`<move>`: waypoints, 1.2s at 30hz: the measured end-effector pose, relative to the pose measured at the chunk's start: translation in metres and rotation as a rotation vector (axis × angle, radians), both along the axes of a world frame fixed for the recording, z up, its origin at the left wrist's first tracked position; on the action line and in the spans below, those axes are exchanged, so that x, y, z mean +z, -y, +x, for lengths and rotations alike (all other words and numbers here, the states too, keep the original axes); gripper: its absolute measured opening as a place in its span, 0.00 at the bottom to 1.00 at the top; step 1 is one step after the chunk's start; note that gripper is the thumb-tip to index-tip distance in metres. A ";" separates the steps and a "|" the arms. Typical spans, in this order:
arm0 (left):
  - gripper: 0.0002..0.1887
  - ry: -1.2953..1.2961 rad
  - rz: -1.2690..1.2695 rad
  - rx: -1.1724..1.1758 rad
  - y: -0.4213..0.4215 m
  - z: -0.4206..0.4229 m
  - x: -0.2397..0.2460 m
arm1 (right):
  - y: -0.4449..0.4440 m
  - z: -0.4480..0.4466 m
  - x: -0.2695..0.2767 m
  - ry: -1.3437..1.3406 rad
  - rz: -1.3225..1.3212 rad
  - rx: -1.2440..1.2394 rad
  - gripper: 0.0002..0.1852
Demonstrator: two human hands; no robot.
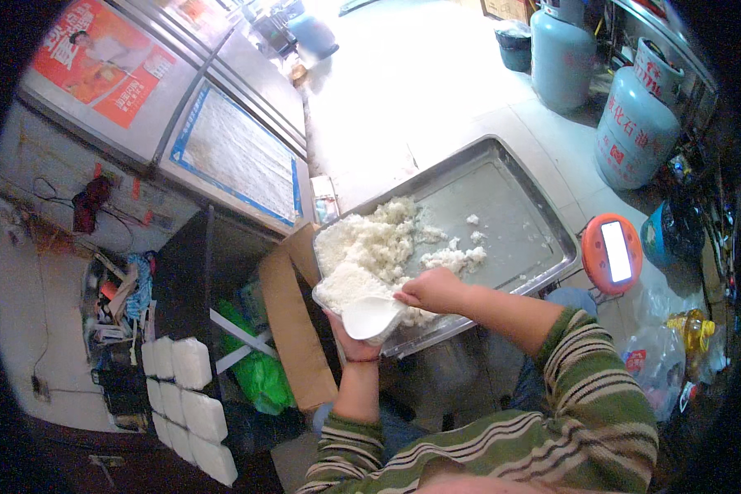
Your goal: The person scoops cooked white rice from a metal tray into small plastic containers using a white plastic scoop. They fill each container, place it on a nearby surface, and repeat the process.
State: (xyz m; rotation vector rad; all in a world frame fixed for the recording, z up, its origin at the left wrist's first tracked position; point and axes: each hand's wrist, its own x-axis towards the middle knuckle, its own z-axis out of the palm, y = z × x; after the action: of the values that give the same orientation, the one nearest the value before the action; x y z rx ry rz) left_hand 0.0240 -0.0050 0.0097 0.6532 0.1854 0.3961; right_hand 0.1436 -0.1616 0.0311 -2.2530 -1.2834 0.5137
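My right hand [431, 291] grips the handle of a white rice paddle [368, 316]. The paddle's broad head lies over the near side of a clear plastic container filled with cooked white rice [350, 285]. From below, my left hand [353, 339] holds that container over the near left corner of a large metal tray [500, 191]. Behind it a heap of loose rice [376, 238] fills the tray's left end, and smaller clumps [454, 256] lie scattered towards its middle. The rice partly hides the container's walls.
Filled white packs [191, 395] stand in rows at lower left. An open cardboard box [293, 321] and a green plastic bag [262, 376] sit left of my left arm. Right of the tray are an orange round device with a lit screen [593, 253], gas cylinders [636, 123] and an oil bottle [691, 330].
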 end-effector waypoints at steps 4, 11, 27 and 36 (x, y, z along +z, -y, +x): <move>0.35 0.060 -0.075 -0.035 0.002 0.003 0.001 | 0.003 0.016 -0.021 -0.150 -0.088 -0.156 0.22; 0.35 0.039 -0.070 -0.006 -0.006 0.005 0.008 | 0.011 0.026 -0.023 0.091 -0.027 0.025 0.24; 0.32 0.160 -0.212 0.074 -0.038 -0.011 0.021 | 0.019 0.046 -0.016 -0.442 0.228 -0.312 0.21; 0.34 0.483 -0.100 0.406 -0.191 -0.011 0.117 | 0.027 0.065 -0.038 -0.412 0.464 -0.428 0.25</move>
State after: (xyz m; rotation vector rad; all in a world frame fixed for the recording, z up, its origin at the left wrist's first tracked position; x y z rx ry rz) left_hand 0.0132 0.1861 0.1269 0.4026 -0.1261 0.9158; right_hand 0.2091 -0.1890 -0.0067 -1.8285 -0.6103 0.4329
